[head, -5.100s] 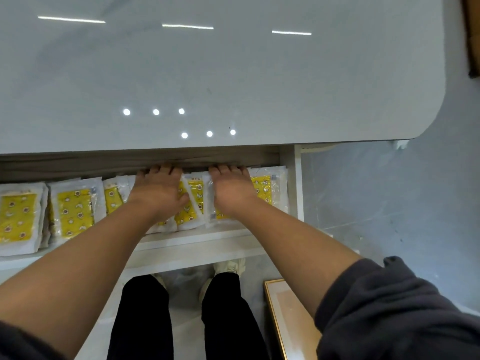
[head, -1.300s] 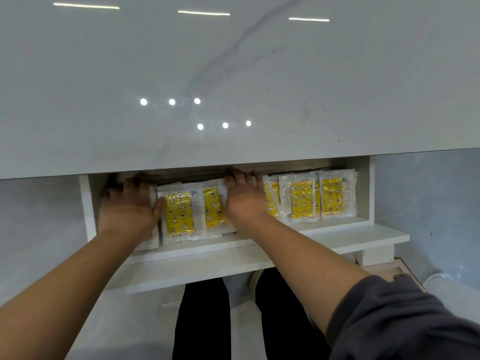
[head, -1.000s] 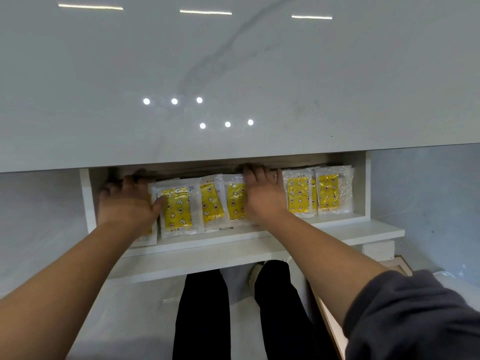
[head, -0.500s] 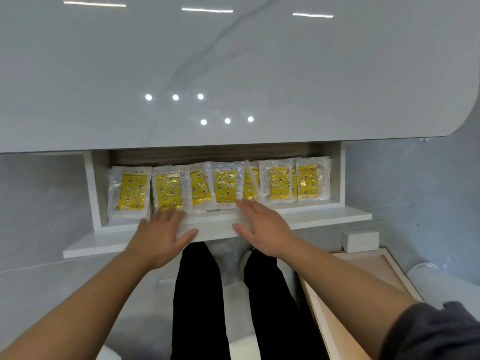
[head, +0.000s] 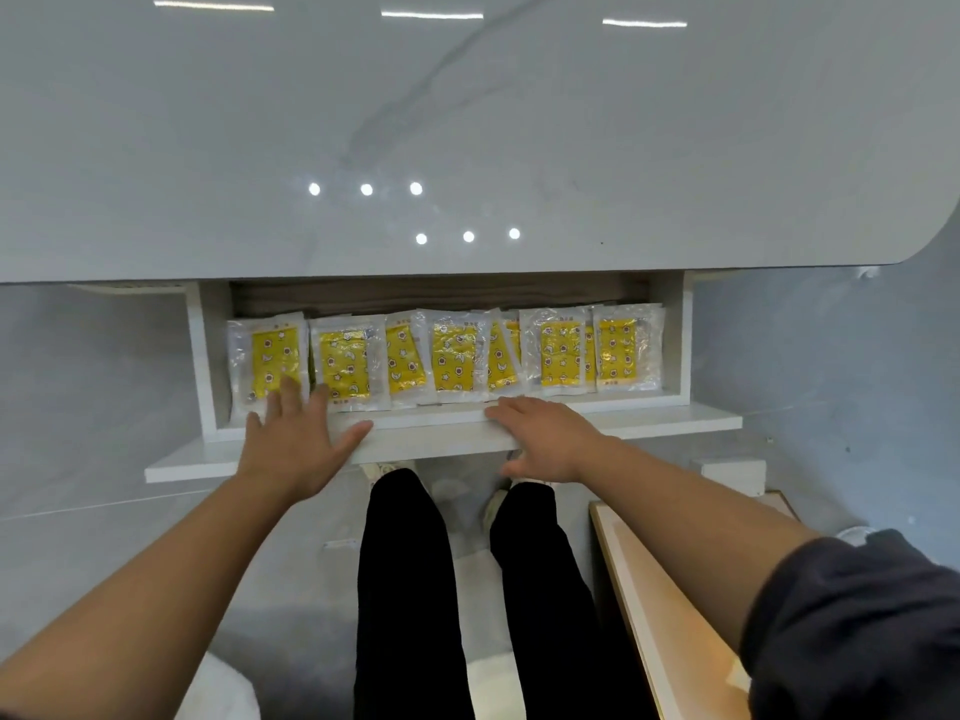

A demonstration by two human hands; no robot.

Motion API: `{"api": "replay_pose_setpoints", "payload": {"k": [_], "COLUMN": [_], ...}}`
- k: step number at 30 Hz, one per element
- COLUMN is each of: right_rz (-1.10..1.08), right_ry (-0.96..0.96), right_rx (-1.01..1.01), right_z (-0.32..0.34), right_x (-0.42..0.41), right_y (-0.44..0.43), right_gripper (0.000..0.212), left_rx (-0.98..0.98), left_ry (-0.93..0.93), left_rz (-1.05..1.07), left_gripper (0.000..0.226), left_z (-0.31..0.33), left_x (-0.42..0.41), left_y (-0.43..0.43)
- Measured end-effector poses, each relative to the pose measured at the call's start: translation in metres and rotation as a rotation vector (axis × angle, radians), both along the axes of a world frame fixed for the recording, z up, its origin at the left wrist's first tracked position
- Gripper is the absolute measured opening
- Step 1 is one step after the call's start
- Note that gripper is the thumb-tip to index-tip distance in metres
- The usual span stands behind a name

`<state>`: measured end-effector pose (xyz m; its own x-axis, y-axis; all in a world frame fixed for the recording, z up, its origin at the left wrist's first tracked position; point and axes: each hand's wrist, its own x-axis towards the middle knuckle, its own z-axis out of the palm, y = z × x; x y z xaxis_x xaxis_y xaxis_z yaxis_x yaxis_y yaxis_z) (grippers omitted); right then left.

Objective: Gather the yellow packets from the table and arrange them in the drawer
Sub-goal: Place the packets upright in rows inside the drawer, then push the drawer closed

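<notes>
Several yellow packets [head: 452, 356] in clear wrappers lie in a row inside the open white drawer [head: 675, 423], some overlapping. My left hand [head: 296, 439] lies flat with spread fingers over the drawer's front edge, its fingertips reaching the two leftmost packets. My right hand [head: 545, 439] rests with straight fingers on the drawer's front panel near the middle, holding nothing.
The glossy white marble table top [head: 467, 137] overhangs the back of the drawer. My legs in black trousers [head: 405, 589] stand below the drawer. A wooden board with a pale rim [head: 665, 615] sits at the lower right, and a small white block [head: 727, 472] is under the drawer's right end.
Both hands have come out of the drawer, off the packets, and now lie on its front edge. The packets stay in their row.
</notes>
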<state>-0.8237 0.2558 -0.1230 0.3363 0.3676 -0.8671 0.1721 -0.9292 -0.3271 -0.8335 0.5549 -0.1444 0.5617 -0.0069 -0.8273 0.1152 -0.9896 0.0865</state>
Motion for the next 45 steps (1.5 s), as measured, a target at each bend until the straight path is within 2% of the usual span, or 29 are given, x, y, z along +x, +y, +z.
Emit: {"api": "replay_pose_setpoints", "payload": {"k": [2,5,8,12,19,24,27,31,33,35,36,39,43,45], "right_rz": [-0.006,0.003,0.072,0.11,0.125,0.116,0.108,0.127,0.159,0.187,0.2,0.198,0.167,0.208], "right_ry": [-0.017,-0.058,-0.066,-0.053,-0.058,-0.063,-0.066,-0.091,-0.132,-0.174,-0.195,-0.288,-0.435,-0.568], "right_rx": [0.004,-0.006,-0.026,-0.008,-0.006,-0.012,-0.018,-0.034,-0.055,-0.069,-0.073,-0.088,-0.117,-0.115], "right_z": [-0.001,-0.006,-0.012,-0.017,-0.02,-0.02,-0.017,-0.012,-0.009,-0.007,-0.007,-0.006,0.0,0.006], "right_x": [-0.001,0.002,0.006,0.012,0.011,0.011,0.01,0.008,0.008,0.009,0.009,0.009,0.026,0.04], "right_y": [-0.001,0.0,0.0,0.002,0.003,0.003,0.005,0.001,-0.002,-0.004,-0.004,-0.004,-0.006,-0.005], "right_gripper": [0.075,0.068,0.07,0.075,0.076,0.076,0.074,0.071,0.069,0.065,0.062,0.057,0.057,0.061], "left_rx": [0.029,0.032,0.034,0.057,0.04,0.112,0.04,-0.045,-0.177,-0.33,-0.337,-0.25,-0.221,-0.204], "left_ry": [-0.056,-0.041,0.029,0.03,0.025,-0.035,-0.036,0.08,0.023,0.05,0.062,-0.076,-0.357,-0.476], "left_rz": [0.131,0.289,0.258,0.144,0.177,0.07,-0.041,0.041,-0.092,-0.262,-0.368,-0.576,-0.645,-0.639], "left_gripper": [0.086,0.083,0.078,0.072,0.067,0.072,0.073,0.081,0.085,0.088,0.086,0.075,0.061,0.059], "left_z": [-0.003,-0.018,-0.034,-0.032,-0.024,-0.024,-0.022,-0.015,-0.009,-0.001,0.002,0.006,0.01,0.012], "left_x": [0.005,0.024,0.035,0.029,0.023,0.027,0.019,0.018,0.014,0.01,0.009,0.009,0.023,0.036], "left_y": [0.002,0.011,0.01,-0.019,-0.054,-0.046,-0.039,-0.036,-0.036,-0.037,-0.037,-0.04,-0.041,-0.043]}}
